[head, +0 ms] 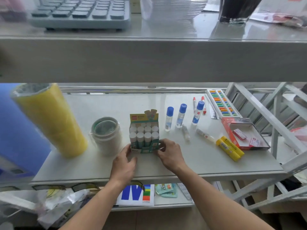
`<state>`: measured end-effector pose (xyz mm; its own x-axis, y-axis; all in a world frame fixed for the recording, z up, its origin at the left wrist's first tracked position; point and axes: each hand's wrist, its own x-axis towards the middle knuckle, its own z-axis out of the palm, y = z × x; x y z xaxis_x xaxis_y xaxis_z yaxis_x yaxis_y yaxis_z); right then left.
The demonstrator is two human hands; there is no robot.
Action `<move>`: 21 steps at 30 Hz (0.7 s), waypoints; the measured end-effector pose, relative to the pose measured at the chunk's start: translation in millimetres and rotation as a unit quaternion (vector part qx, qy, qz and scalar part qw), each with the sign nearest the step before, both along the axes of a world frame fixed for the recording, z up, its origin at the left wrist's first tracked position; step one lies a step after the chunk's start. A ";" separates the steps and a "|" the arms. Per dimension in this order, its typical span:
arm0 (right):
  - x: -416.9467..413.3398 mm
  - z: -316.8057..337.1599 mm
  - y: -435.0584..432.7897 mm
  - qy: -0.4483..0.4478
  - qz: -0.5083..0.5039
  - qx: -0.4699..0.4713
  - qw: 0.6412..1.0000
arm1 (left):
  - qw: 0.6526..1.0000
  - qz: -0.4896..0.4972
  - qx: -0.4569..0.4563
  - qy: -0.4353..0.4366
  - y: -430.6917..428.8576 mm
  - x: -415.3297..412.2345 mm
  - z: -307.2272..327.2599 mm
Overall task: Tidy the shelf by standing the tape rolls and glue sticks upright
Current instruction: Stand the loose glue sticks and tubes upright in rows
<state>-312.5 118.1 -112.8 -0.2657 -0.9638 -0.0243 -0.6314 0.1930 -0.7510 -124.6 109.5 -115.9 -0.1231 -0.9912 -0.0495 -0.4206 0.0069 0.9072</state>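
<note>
While both hands flank the glue-stick display box (144,135) | left hand (123,161) and right hand (170,153) fingers lightly pinch its base corners | risk: a skewed push tips the upright sticks or knocks the white tape stack (106,136)

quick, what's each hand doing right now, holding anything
Left hand: fingers closed on the left front corner of the glue stick box.
Right hand: fingers pinching the same box's right front corner.

Glue-stick box (144,133) right of tape stack (106,136)
</note>
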 end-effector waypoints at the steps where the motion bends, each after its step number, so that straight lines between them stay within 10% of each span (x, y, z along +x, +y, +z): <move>1: -2.5 1.9 2.1 -0.006 0.006 0.002 1.000 | 1.000 0.007 0.002 -0.003 1.6 0.7 -0.7; 6: -52.4 27.0 21.4 0.004 -0.045 -0.055 0.997 | 0.981 0.085 -0.163 -0.065 41.9 -8.7 15.9; 12: -146.5 83.0 -4.7 0.084 -0.105 -0.112 0.985 | 0.929 -0.069 -0.348 -0.109 9.9 -87.7 100.4; 21: -170.7 68.2 -7.6 0.166 0.016 0.070 0.984 | 0.918 -0.073 -0.292 -0.258 -80.0 -160.7 142.9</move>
